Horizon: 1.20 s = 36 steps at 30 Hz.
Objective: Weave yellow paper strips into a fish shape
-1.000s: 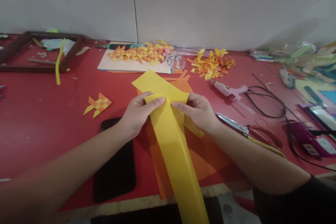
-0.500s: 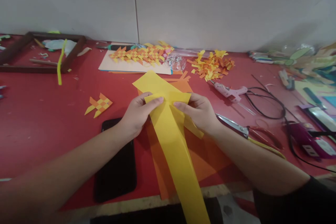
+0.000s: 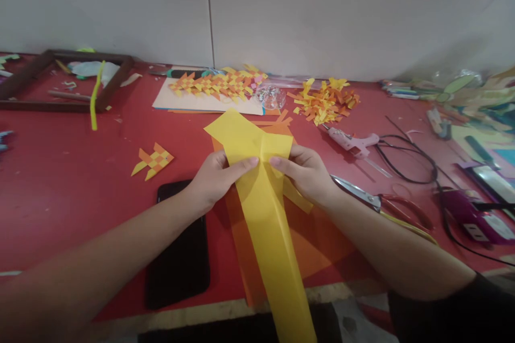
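A person's two bare hands held a long yellow paper strip (image 3: 277,246), creased lengthwise, over the near middle of a red tabletop surface (image 3: 60,182). The strip's upper end was between the hands; its lower part ran toward the person and reached out past the near edge of the surface. The left hand (image 3: 213,178) pinched the strip's left side, thumb flat on top close to the crease, the other fingers curled mostly out of sight behind the paper. The right hand (image 3: 311,174) gripped the right side in the same way, and the two thumb tips pointed at each other, near but apart.

Beneath the strip, a second piece of yellow paper (image 3: 231,123) slanted across flat orange paper sheets (image 3: 325,246), which extended to the near edge. A black rectangular device (image 3: 179,262) lay under the left forearm, by the near edge, and farther from that edge was an orange-and-yellow checkered paper fish (image 3: 153,162).

Toward the far edge, a row of similar woven paper shapes (image 3: 215,84) rested on a pale sheet (image 3: 181,101), with a heap of orange and yellow paper scraps (image 3: 325,102) to its right. A pale pink glue gun (image 3: 354,143) and red-handled metal scissors (image 3: 406,209) lay right of the hands.
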Tool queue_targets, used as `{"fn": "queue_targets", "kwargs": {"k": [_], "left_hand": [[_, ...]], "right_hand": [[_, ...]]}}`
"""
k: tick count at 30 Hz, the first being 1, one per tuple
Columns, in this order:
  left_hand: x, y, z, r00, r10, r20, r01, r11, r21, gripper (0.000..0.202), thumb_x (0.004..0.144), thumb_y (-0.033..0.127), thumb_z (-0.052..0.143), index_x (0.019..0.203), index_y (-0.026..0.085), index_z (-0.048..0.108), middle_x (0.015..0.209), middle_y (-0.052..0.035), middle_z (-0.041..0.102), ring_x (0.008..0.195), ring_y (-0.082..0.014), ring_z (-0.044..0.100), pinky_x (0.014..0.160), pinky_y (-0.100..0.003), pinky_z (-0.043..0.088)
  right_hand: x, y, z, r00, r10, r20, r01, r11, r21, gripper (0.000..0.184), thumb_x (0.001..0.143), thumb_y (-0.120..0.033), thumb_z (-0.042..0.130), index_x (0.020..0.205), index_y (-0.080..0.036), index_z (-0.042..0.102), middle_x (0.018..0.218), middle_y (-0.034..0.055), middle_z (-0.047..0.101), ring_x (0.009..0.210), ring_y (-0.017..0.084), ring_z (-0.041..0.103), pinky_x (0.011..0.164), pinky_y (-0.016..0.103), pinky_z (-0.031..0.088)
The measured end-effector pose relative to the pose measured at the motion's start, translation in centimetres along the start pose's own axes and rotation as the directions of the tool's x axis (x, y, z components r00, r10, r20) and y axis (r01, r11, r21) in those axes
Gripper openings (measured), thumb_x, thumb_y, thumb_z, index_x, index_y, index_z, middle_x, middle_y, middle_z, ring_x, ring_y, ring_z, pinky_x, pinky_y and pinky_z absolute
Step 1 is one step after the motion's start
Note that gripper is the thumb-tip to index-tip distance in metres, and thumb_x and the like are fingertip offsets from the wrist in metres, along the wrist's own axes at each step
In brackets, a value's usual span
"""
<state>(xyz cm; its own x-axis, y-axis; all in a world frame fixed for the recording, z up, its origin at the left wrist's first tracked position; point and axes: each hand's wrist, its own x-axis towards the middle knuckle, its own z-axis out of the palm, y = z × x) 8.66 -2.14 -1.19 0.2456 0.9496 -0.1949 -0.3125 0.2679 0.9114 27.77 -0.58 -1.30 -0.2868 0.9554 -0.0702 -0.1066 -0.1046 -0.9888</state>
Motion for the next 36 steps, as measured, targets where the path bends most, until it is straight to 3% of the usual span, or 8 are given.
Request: {"fn": "queue_targets", "kwargs": {"k": [8,13,19,23,27,33,36], "left_hand": [[0.11,-0.04,-0.09,0.998,-0.018,-0.061,0.017,1.000,-0.012,0.028,0.071,0.036,0.082,0.092,0.018,0.075,0.101,-0.0064,0.077,0.088,-0.0221,0.071,0.079,-0.032,0.055],[0.13,-0.07,-0.05,0.999,0.011,-0.036,-0.013,0.999,-0.040,0.022,0.073,0.031,0.080,0.092,0.020,0.075,0.096,-0.0040,0.078,0.088,-0.0195,0.071,0.080,-0.029,0.055],[0.17,0.12,0.08,0.998,0.014,-0.060,-0.018,0.998,-0.060,0.026,0.072,0.035,0.081,0.093,0.019,0.075,0.097,-0.0055,0.078,0.086,-0.0219,0.072,0.081,-0.033,0.056],[0.01,0.15,0.05,1.000,-0.015,0.001,0.015,0.998,-0.060,0.034,0.075,0.044,0.078,0.095,0.018,0.076,0.098,-0.0078,0.077,0.088,-0.0245,0.072,0.083,-0.036,0.056],[-0.24,0.13,0.09,0.996,-0.046,0.076,0.043,0.998,0.042,0.038,0.072,0.048,0.079,0.094,0.018,0.077,0.094,-0.0082,0.078,0.087,-0.0255,0.073,0.080,-0.035,0.056],[-0.08,0.02,-0.13,1.000,-0.024,0.018,0.023,0.999,0.040,0.030,0.071,0.039,0.081,0.093,0.019,0.076,0.096,-0.0064,0.078,0.087,-0.0246,0.072,0.077,-0.033,0.056],[0.01,-0.08,-0.26,1.000,0.000,0.025,-0.001,1.000,0.019,0.025,0.074,0.036,0.079,0.094,0.021,0.076,0.098,-0.0051,0.078,0.086,-0.0225,0.072,0.079,-0.032,0.056]], "right_hand": [[-0.17,-0.03,0.05,1.000,0.018,0.010,-0.018,0.999,-0.042,0.026,0.072,-0.038,0.082,0.091,-0.021,0.076,0.095,0.0047,0.078,0.081,0.020,0.072,0.073,0.034,0.060],[-0.21,-0.05,0.11,1.000,-0.003,-0.020,0.001,0.998,-0.069,0.025,0.072,-0.038,0.082,0.089,-0.022,0.076,0.090,0.0037,0.078,0.079,0.021,0.072,0.070,0.033,0.059],[-0.22,-0.29,0.21,0.998,-0.048,-0.041,0.046,0.997,-0.055,0.024,0.072,-0.038,0.081,0.091,-0.024,0.076,0.098,0.0037,0.078,0.089,0.024,0.073,0.078,0.037,0.060],[-0.13,-0.08,0.17,0.997,-0.029,-0.072,0.029,1.000,0.005,0.023,0.072,-0.037,0.082,0.091,-0.025,0.076,0.099,0.0034,0.078,0.087,0.024,0.074,0.079,0.038,0.061],[0.03,0.25,-0.03,0.995,-0.030,-0.091,0.032,0.999,0.023,0.022,0.073,-0.038,0.081,0.091,-0.026,0.076,0.098,0.0034,0.078,0.085,0.024,0.074,0.077,0.038,0.061],[-0.08,0.25,-0.06,0.998,-0.012,0.054,0.011,1.000,0.019,0.020,0.077,-0.038,0.078,0.093,-0.027,0.077,0.096,0.0022,0.078,0.087,0.022,0.074,0.080,0.035,0.060],[-0.14,0.09,0.08,0.998,-0.026,0.055,0.027,0.999,-0.030,0.021,0.075,-0.038,0.080,0.092,-0.025,0.078,0.096,0.0024,0.078,0.088,0.021,0.073,0.081,0.035,0.060]]}}
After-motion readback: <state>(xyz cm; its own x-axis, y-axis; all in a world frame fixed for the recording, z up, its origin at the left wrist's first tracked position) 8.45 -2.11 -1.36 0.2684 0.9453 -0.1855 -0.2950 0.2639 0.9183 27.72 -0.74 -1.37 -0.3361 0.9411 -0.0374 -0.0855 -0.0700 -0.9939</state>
